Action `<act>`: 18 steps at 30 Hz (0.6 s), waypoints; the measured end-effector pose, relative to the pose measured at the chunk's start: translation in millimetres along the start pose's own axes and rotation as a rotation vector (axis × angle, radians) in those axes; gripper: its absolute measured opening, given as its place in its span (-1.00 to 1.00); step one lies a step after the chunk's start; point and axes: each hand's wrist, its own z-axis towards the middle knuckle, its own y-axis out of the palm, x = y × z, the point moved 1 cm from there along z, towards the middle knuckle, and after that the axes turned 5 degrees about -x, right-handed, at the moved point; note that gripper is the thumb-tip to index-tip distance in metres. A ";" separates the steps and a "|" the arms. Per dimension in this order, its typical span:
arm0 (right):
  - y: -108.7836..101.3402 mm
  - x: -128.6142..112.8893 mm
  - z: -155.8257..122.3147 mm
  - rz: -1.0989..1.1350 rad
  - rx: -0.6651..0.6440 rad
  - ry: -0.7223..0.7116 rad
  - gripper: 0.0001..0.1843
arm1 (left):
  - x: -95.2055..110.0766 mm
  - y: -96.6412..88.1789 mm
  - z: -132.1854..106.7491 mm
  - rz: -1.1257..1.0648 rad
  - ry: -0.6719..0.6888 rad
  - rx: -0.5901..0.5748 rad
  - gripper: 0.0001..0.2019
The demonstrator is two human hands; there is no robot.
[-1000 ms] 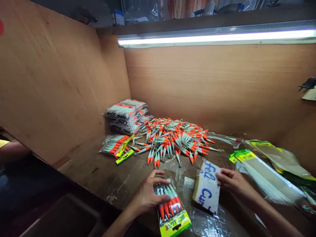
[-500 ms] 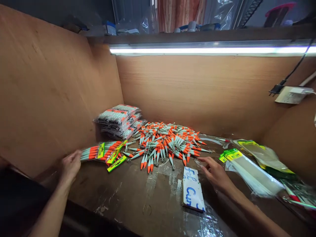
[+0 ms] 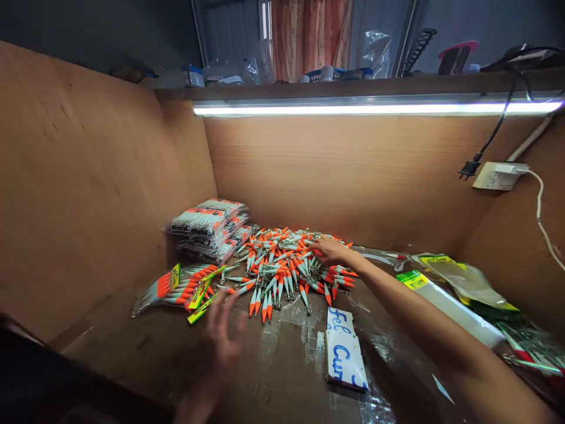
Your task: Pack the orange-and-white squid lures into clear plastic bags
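A heap of orange-and-pale-green fishing lures (image 3: 282, 268) with metal hooks lies in the middle of the table. My right hand (image 3: 330, 250) reaches over its right side, fingers stretched down onto the lures. Whether a lure is between those fingertips is hidden. My left hand (image 3: 225, 333), smeared by motion, hovers in front of the heap with spread fingers and nothing in it. Bagged lures with yellow header cards (image 3: 176, 285) lie beyond it to the left, apart from the hand.
Stacked clear packs of lures (image 3: 207, 227) stand at the back left. Header-card bags (image 3: 459, 309) lie on the right, near more wrapped lures (image 3: 532, 347). A hand-lettered white block (image 3: 345, 350) sits in front. A plug (image 3: 468, 169) hangs beside a socket (image 3: 498, 176).
My left hand has let go of the bagged lures and moved right. The bag at its end now lies at a slant. My right hand has moved from the table onto the heap.
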 end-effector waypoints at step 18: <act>18.1 -43.8 -142.1 1.133 0.076 0.296 -0.45 | 161.7 89.9 -32.8 -0.073 0.489 -1.071 -0.24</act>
